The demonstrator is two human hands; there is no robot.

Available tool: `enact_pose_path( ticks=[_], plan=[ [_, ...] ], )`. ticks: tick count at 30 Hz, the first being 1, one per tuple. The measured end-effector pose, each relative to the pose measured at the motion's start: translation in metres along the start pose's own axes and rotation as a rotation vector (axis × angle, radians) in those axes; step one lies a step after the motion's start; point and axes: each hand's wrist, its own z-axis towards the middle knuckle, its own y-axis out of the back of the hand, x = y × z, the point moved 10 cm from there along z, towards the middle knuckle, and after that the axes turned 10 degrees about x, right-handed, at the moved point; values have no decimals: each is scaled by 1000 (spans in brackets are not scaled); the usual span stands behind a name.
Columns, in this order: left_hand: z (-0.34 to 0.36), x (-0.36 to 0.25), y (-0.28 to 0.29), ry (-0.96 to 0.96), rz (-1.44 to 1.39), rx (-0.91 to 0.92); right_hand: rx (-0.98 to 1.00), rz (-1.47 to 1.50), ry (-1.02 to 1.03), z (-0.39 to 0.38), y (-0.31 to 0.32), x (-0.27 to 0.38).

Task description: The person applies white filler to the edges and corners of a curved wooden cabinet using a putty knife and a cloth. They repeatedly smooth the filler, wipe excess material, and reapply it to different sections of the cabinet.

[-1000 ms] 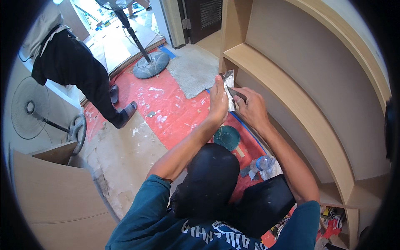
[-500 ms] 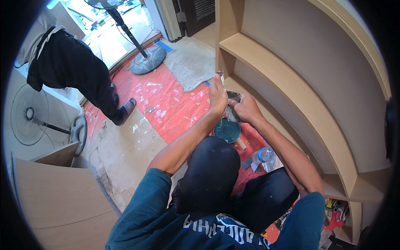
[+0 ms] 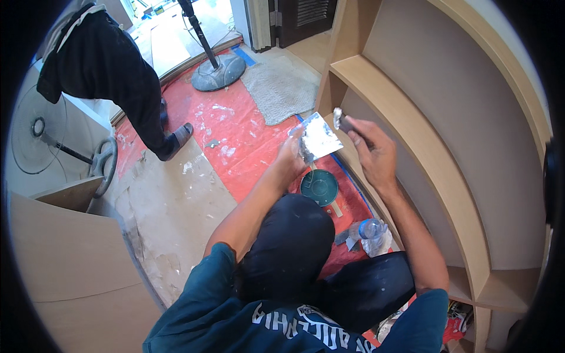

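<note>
In my left hand point(image 3: 290, 156) is a flat, square plate point(image 3: 326, 136), bright and shiny, smeared with white filler along the edge by my fingers. My right hand point(image 3: 378, 154) grips a small putty knife point(image 3: 342, 120) with a blob of white paste at its tip. The knife is up beside the plate's far right corner, apart from it. Under the plate, on the red floor sheet, stands a round green bowl point(image 3: 319, 187) with some residue inside. A short wooden strip point(image 3: 336, 209) lies by the bowl.
A curved wooden shelf unit point(image 3: 406, 115) rises close on my right. A plastic bottle point(image 3: 369, 229) lies near my right knee. Red sheeting point(image 3: 206, 126) and brown board cover the floor. Another person's leg point(image 3: 132, 100) and a fan base point(image 3: 218, 73) are ahead left.
My hands have moved apart. The plate has turned its bright face toward me, and the putty knife has swung out to the right, away from my left hand.
</note>
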Motion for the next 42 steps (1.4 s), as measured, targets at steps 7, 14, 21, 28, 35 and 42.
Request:
enact_pose_path(
  ticks=[7,14,21,28,35,42],
  plan=[
    [-21,-8,-37,-115,144,202,207,-161,176,-9,-15,25],
    [-40,-23,-64,-229,175,225,293,-416,239,-21,-21,25],
    [-37,-33,-44,-394,274,-34,344,-688,169,-22,-21,-19],
    [-45,-57,-21,-654,416,-122,189,-586,119,-9,-16,21],
    [-74,-66,-65,-970,880,-223,327,-535,93,-12,-71,27],
    [-86,-67,-91,-1063,893,-150,225,-478,4,-6,-46,28]
  ],
)
